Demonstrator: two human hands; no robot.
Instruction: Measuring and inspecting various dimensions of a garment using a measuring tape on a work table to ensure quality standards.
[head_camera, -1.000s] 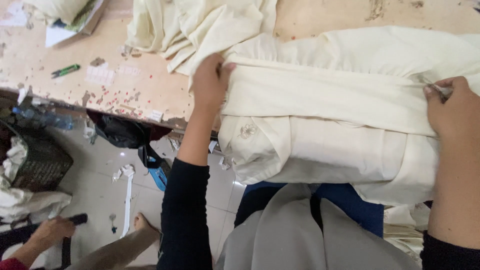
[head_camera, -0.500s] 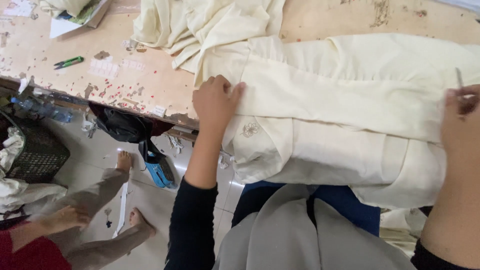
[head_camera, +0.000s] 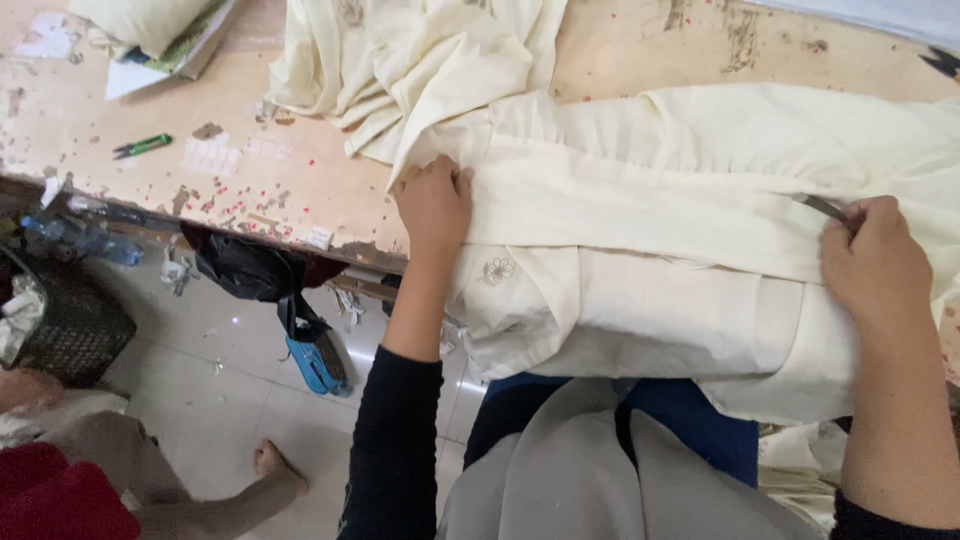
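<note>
Left hand (head_camera: 433, 205): I see it flat on the cream garment (head_camera: 650, 200), fingers loose, pressing the folded edge.
Right hand (head_camera: 872, 262): fist closed around small metal snips (head_camera: 820, 207) at the fold.
Garment: spread on the worn wooden table (head_camera: 250, 170), hem hanging over the near edge.
Table extras: green pen (head_camera: 141, 146), far left.

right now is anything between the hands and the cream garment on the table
Nothing visible. The left hand lies flat on the cream garment at its left edge, and the right hand rests on it at the right, pinching a small metal tool.
</note>
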